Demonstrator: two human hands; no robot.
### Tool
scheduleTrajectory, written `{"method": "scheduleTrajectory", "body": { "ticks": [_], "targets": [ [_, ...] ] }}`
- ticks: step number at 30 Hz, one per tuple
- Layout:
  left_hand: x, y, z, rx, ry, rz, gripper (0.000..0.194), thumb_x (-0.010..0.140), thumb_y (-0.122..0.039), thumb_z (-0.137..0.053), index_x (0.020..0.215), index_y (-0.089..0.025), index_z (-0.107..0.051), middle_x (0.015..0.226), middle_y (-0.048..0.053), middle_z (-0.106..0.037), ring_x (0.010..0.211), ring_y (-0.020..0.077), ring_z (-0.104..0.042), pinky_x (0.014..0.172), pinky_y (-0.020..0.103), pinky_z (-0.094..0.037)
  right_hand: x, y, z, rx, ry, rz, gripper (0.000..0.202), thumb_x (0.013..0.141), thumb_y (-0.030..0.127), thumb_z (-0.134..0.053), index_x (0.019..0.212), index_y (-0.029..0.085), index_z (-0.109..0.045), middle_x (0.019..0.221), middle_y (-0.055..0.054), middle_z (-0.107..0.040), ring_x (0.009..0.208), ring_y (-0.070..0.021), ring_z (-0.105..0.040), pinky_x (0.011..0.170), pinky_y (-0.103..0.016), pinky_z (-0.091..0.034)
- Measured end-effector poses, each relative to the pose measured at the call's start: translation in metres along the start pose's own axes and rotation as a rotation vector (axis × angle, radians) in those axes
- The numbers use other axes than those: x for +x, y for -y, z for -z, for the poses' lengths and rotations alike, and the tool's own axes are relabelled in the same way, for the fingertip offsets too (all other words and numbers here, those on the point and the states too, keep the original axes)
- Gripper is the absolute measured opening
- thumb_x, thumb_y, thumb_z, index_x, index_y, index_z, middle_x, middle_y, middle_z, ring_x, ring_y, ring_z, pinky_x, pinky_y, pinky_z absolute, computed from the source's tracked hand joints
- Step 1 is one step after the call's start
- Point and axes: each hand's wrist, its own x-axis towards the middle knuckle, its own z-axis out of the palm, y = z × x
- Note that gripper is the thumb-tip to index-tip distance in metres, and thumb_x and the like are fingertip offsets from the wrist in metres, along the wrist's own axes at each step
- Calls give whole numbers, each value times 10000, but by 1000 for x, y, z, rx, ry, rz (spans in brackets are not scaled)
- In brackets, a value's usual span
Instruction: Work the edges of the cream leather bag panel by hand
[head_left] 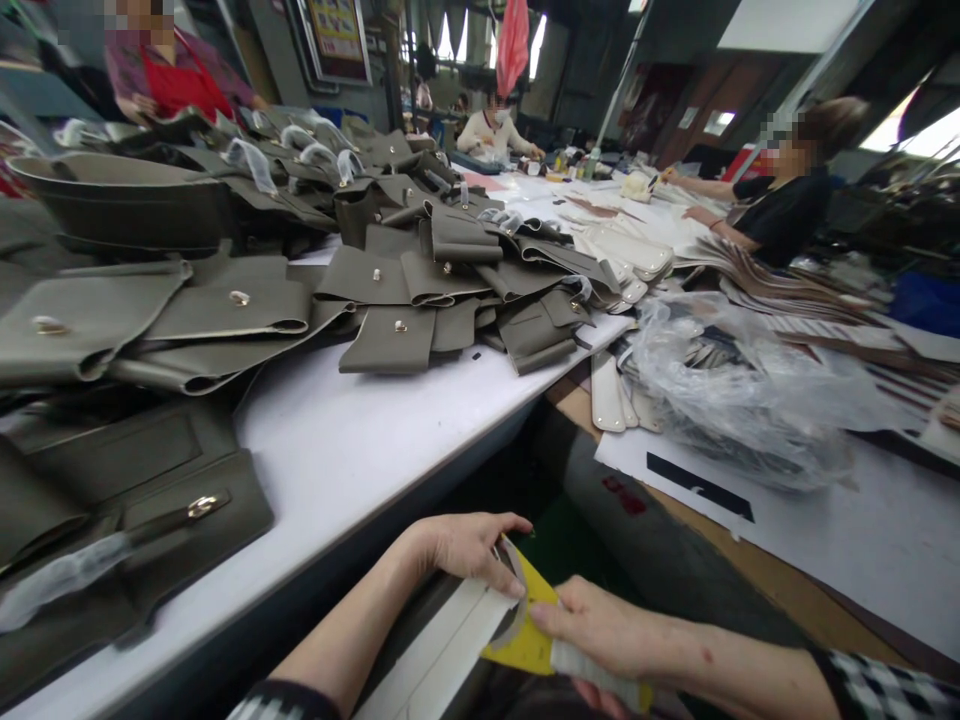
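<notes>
White leather strip [450,640], long axis running from lower left up to the right, pinched by my left hand [465,550]; my right hand [607,630] grips a yellow scraper [529,625].

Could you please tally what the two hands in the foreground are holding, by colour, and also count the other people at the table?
White strip under the left hand: 1
Yellow piece in the right hand: 1
Other people at the white table: 3
Total: 5
</notes>
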Motion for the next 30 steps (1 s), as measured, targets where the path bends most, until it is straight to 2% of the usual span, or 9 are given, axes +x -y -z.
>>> {"method": "scheduleTrajectory", "body": {
  "ticks": [5,9,13,18,20,23,25,27,30],
  "targets": [
    [-1,1,-1,-107,7,-16,1201,544,-398,-876,1521,-143,-227,1040,83,-672,938,253,-631,771,308,-492,3,2,-5,64,17,-38,480,953,610,-376,751,187,-484,409,5,-542,239,-109,-444,266,-168,-343],
    [-1,3,-1,-170,-7,-23,1249,536,-340,-888,1537,-197,-156,1006,50,-666,896,219,-633,761,295,-484,1,9,-10,99,19,-74,434,971,585,-358,788,202,-446,386,12,-537,226,-110,-436,278,-155,-337],
    [3,11,-4,-244,-24,-49,1284,523,-254,-898,1533,-262,-106,1063,59,-655,907,210,-636,784,316,-488,1,12,-17,136,20,-25,373,1005,503,-321,856,194,-466,371,19,-526,222,-105,-430,274,-127,-273],
    [-1,10,-10,-382,-43,-65,1305,498,-250,-897,1513,-285,-77,1026,25,-633,751,150,-629,714,303,-478,15,9,-36,161,-16,40,475,967,589,-370,760,182,-501,369,14,-518,221,-91,-401,274,-140,-277],
    [-5,6,-13,-353,-109,-55,1217,542,-309,-876,1502,-250,-132,1018,28,-635,759,149,-621,720,304,-478,23,7,-46,198,-58,84,523,945,637,-385,727,178,-511,367,14,-512,221,-82,-382,280,-146,-271],
    [-11,2,-18,-250,-235,-28,966,688,-448,-779,1463,-181,-268,1045,64,-649,847,168,-619,781,316,-471,36,1,-61,246,-118,144,584,949,649,-350,671,165,-520,369,-6,-507,235,-80,-383,291,-156,-266],
    [-15,-1,-24,-174,-334,9,864,759,-533,-701,1437,-149,-329,1057,86,-655,905,194,-618,817,334,-466,44,-3,-70,276,-104,176,630,960,651,-297,642,156,-523,366,-22,-502,244,-84,-392,296,-160,-265],
    [-18,-6,-33,-81,-450,56,869,744,-563,-704,1430,-154,-362,1079,92,-656,946,224,-615,843,352,-461,51,-5,-77,312,-62,189,663,963,658,-243,643,152,-528,361,-31,-496,245,-93,-392,298,-167,-275],
    [-20,-15,-49,57,-617,143,893,647,-455,-789,1415,-198,-414,1133,86,-648,990,267,-606,875,374,-444,57,-6,-86,354,-39,168,686,964,658,-156,678,160,-531,379,-35,-510,253,-109,-405,304,-182,-307]
  ]
}}
